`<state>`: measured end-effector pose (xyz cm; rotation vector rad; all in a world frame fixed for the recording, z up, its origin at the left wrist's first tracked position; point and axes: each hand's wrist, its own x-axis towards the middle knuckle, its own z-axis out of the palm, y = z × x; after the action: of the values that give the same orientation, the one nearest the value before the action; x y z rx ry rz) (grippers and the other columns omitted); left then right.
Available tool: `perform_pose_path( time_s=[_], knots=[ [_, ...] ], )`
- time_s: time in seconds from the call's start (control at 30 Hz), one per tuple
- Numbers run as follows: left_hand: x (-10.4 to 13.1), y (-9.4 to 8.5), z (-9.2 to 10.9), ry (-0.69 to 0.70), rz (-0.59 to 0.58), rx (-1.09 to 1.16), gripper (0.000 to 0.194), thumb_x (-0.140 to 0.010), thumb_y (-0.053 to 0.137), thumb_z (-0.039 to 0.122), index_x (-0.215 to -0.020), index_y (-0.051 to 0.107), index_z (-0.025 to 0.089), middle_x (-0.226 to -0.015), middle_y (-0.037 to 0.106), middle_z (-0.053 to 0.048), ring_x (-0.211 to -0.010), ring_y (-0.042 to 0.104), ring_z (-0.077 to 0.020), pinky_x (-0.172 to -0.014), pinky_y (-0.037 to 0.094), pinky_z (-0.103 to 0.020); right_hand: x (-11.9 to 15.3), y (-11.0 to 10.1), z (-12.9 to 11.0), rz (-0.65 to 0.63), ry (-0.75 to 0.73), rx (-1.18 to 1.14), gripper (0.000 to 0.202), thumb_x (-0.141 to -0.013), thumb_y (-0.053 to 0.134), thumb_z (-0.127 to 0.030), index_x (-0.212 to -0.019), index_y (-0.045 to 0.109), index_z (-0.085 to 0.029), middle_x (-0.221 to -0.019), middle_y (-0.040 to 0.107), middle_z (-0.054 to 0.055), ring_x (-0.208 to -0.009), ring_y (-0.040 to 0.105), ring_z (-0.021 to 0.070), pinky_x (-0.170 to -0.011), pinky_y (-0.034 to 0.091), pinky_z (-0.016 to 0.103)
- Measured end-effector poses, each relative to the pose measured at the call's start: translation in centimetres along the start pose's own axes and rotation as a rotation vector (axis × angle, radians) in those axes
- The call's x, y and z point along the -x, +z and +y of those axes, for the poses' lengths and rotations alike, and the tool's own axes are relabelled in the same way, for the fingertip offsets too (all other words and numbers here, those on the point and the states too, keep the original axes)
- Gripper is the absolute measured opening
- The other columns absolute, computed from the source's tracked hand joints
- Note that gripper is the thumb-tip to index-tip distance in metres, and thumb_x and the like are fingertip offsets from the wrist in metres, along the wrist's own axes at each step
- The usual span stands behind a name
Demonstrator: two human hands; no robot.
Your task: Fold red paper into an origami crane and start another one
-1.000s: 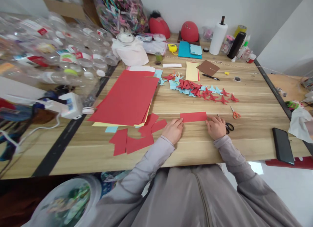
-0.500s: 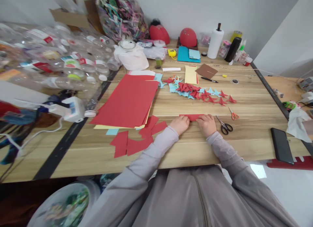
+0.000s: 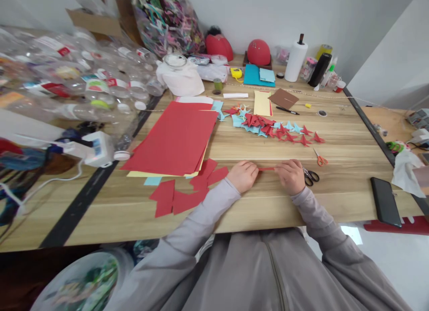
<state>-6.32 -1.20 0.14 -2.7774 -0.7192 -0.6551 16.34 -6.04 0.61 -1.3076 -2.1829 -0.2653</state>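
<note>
A narrow strip of red paper (image 3: 267, 169) spans the gap between my two hands, seen nearly edge-on. My left hand (image 3: 244, 175) is closed on its left end, and my right hand (image 3: 291, 176) is closed on its right end; the fingers cover both ends. Black-handled scissors (image 3: 311, 177) lie just right of my right hand, partly hidden by it. Small orange scissors (image 3: 321, 158) rest a little farther back. Several red paper pieces (image 3: 189, 199) lie left of my left hand, in front of a stack of red sheets (image 3: 174, 139).
Folded red and blue paper stars (image 3: 258, 121) lie in a row behind my hands. Plastic bottles (image 3: 100, 87) crowd the left side. A black phone (image 3: 385, 201) lies at the right. Behind stand a paper roll (image 3: 296, 60) and a black bottle (image 3: 319, 69).
The red paper between my hands has gone from a wider flat band to a thin strip. My hands have moved slightly toward me, and the right one now covers part of the black scissors.
</note>
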Motion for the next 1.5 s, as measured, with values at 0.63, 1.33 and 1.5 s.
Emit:
perform_pose_path(
  time_s=[0.63,1.33,1.5],
  knots=[
    [-1.0,-1.6,3.1,-0.094,0.136,0.122,0.027,-0.091,0.040,0.013,-0.087,0.067,0.014,-0.088,0.073,-0.008,-0.082,0.064,-0.0173,-0.092,0.044,-0.038,-0.8,-1.3,-2.9,-0.075,-0.014,-0.038,0.021,-0.091,0.051,-0.020,-0.090,0.072,-0.023,-0.093,0.075,0.002,-0.092,0.060,0.0169,-0.093,0.034,0.035],
    [0.1,-3.7,1.9,-0.113,0.108,0.310,0.025,-0.083,0.046,0.013,-0.089,0.069,0.019,-0.092,0.074,-0.007,-0.088,0.065,-0.0176,-0.089,0.044,-0.039,0.0,-1.9,-2.8,-0.120,-0.005,-0.124,0.022,-0.092,0.049,-0.020,-0.089,0.070,-0.022,-0.090,0.074,0.004,-0.089,0.063,0.0165,-0.089,0.039,0.035],
    [1.3,-4.6,0.4,-0.144,0.167,0.261,0.023,-0.082,0.049,0.013,-0.087,0.069,0.021,-0.090,0.075,-0.004,-0.089,0.066,-0.0186,-0.094,0.039,-0.043,0.9,-2.1,-1.9,0.011,-0.002,-0.166,0.021,-0.091,0.050,-0.019,-0.081,0.069,-0.020,-0.083,0.075,0.004,-0.077,0.065,0.0140,-0.079,0.043,0.031]
  ],
)
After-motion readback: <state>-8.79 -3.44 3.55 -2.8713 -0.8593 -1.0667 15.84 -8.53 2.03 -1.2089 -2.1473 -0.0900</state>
